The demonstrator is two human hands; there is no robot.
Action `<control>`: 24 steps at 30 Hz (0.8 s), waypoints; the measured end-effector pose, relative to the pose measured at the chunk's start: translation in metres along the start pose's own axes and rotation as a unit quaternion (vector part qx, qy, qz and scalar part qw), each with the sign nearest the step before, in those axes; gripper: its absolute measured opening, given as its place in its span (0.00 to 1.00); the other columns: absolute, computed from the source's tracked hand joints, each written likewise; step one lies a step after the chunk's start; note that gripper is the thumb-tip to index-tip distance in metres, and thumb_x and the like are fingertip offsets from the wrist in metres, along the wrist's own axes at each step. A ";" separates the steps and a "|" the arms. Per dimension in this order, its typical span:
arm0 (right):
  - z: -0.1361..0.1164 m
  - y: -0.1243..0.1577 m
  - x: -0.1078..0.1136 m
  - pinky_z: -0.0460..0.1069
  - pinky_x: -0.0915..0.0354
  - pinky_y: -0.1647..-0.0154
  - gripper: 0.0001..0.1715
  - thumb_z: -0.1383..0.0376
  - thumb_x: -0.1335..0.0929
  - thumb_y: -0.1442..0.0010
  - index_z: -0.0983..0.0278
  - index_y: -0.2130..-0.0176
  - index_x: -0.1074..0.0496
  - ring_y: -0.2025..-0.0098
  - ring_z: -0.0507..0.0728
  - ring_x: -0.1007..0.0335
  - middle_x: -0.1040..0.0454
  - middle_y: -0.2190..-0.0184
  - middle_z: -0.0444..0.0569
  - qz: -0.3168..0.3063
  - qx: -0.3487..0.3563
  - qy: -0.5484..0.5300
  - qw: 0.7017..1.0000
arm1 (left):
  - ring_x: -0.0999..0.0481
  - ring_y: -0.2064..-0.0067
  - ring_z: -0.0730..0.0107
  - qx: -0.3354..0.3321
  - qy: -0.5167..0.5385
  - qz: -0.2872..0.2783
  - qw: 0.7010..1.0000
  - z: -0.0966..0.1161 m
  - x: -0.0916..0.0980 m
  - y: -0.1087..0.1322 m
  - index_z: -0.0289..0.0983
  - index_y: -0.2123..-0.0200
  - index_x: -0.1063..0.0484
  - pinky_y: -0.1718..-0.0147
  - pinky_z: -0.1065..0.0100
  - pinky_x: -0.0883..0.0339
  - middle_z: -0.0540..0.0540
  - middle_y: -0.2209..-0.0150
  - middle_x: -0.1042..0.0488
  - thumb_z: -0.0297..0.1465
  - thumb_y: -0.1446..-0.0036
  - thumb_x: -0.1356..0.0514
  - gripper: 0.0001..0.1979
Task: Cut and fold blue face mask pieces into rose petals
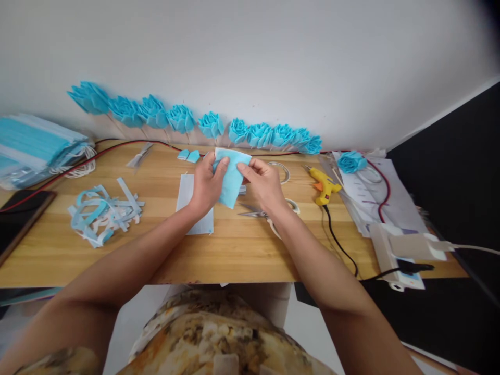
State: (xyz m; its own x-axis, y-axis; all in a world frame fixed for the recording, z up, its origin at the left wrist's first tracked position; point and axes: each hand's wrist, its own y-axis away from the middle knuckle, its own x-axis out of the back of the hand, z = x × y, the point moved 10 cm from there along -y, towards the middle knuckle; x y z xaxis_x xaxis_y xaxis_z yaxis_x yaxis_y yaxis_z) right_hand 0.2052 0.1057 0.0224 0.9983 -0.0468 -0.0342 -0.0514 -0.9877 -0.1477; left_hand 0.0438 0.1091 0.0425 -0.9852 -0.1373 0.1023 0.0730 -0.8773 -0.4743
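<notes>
A light-blue sheet of face-mask fabric [230,182] is held up over the middle of the table, its white edge on top. My left hand [207,179] grips its left side, thumb in front. On its right side, my right hand [262,179] pinches it between thumb and fingers. A pale rectangular sheet [195,221] lies under and beside my left hand. Scissors [255,212] with white handles lie under my right wrist, partly covered by it. Small blue cut pieces [189,155] sit just behind my left hand.
Blue fabric flowers [182,119] line the wall. Strip scraps [105,211], a phone [25,219] and stacked masks [35,146] are at left. A yellow glue gun [323,185], roll of tape [282,173], papers [398,190] and power strip [390,250] are at right; cords cross the table.
</notes>
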 end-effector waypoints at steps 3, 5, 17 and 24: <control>-0.002 -0.001 0.009 0.47 0.31 0.68 0.23 0.44 0.25 0.46 0.60 0.72 0.27 0.72 0.51 0.32 0.29 0.76 0.41 0.032 -0.001 -0.017 0.999 | 0.31 0.67 0.70 0.007 -0.008 -0.008 1.000 -0.002 -0.001 0.000 0.38 0.67 0.31 0.65 0.68 0.36 0.51 0.70 0.30 0.40 0.33 0.40 0.13; -0.005 -0.001 0.009 0.47 0.31 0.69 0.23 0.44 0.25 0.46 0.60 0.69 0.25 0.71 0.51 0.31 0.27 0.74 0.41 0.025 -0.003 -0.037 0.999 | 0.30 0.65 0.69 0.004 -0.010 -0.013 1.000 -0.002 -0.002 0.001 0.38 0.67 0.30 0.63 0.67 0.35 0.50 0.69 0.29 0.41 0.34 0.39 0.13; -0.025 0.000 0.016 0.47 0.35 0.68 0.14 0.53 0.26 0.41 0.61 0.67 0.20 0.70 0.51 0.33 0.24 0.72 0.42 0.034 0.101 0.057 0.993 | 0.23 0.56 0.63 0.056 0.112 -0.093 0.988 -0.006 -0.026 0.007 0.39 0.57 0.27 0.56 0.64 0.29 0.47 0.58 0.23 0.46 0.50 0.26 0.24; -0.030 0.001 0.020 0.48 0.35 0.68 0.13 0.52 0.25 0.42 0.59 0.68 0.21 0.70 0.52 0.33 0.25 0.72 0.42 0.055 0.114 0.060 0.990 | 0.24 0.70 0.69 0.214 0.219 -0.168 0.937 -0.026 -0.048 0.020 0.37 0.64 0.23 0.70 0.67 0.30 0.48 0.68 0.21 0.47 0.57 0.23 0.24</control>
State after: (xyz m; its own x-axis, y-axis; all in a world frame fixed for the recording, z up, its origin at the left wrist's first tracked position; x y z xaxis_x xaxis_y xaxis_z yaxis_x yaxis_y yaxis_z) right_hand 0.2259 0.0991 0.0512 0.9816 -0.1830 0.0539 -0.1506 -0.9168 -0.3699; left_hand 0.0888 0.1101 0.0050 -0.9260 0.2997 -0.2295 -0.2902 -0.9540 -0.0752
